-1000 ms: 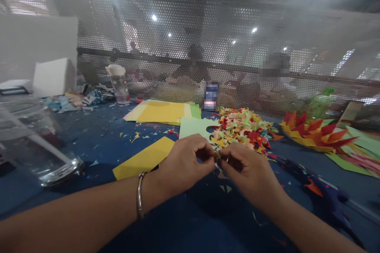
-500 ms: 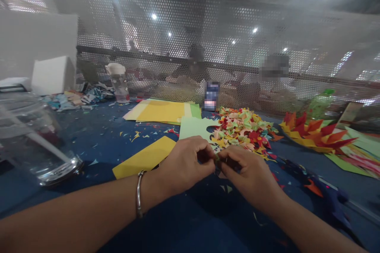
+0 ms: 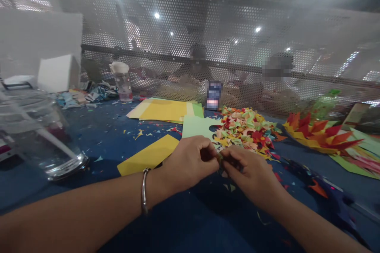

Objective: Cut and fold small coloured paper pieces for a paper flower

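My left hand (image 3: 191,163) and my right hand (image 3: 251,168) meet fingertip to fingertip over the blue tabletop. Both are pinched closed around a tiny greenish piece (image 3: 220,158), mostly hidden by the fingers; its kind is too small to make out. Just beyond them lies a pale green paper sheet (image 3: 196,126) with scalloped cutouts on its right edge. Touching that sheet is a heap of small folded paper pieces (image 3: 246,126) in red, yellow, pink and green. A yellow paper strip (image 3: 148,156) lies beside my left wrist.
To the left stands a clear glass mug (image 3: 44,138). Stacked paper sheets (image 3: 163,110) and a phone (image 3: 213,95) are at the back. On the right are a red and yellow paper flower (image 3: 319,134) and a dark blue glue gun (image 3: 335,201). Paper scraps dot the tabletop (image 3: 208,225).
The whole view has shifted slightly, so things sit a little further right. My hands keep the same pinched pose, fingertips together.
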{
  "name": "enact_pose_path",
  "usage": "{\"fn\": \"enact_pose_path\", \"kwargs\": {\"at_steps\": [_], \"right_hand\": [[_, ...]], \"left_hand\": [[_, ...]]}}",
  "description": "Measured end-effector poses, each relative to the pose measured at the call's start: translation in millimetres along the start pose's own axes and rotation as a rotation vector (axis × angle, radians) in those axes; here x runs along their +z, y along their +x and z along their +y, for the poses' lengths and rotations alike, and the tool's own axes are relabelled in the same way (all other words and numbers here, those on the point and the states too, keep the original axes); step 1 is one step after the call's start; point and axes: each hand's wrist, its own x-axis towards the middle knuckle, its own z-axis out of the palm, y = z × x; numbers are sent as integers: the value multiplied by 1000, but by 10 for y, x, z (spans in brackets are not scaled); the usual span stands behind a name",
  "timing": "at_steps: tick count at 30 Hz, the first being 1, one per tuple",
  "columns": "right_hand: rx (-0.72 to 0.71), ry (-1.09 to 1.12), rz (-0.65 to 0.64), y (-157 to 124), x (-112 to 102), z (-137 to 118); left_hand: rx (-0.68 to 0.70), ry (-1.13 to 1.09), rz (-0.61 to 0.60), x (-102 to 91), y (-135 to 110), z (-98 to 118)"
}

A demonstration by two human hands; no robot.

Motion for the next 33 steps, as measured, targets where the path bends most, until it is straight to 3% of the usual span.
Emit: {"fn": "enact_pose_path", "kwargs": {"at_steps": [33], "right_hand": [[39,61,0,4,4,17]], "left_hand": [[35,53,0,-2,16,7]]}}
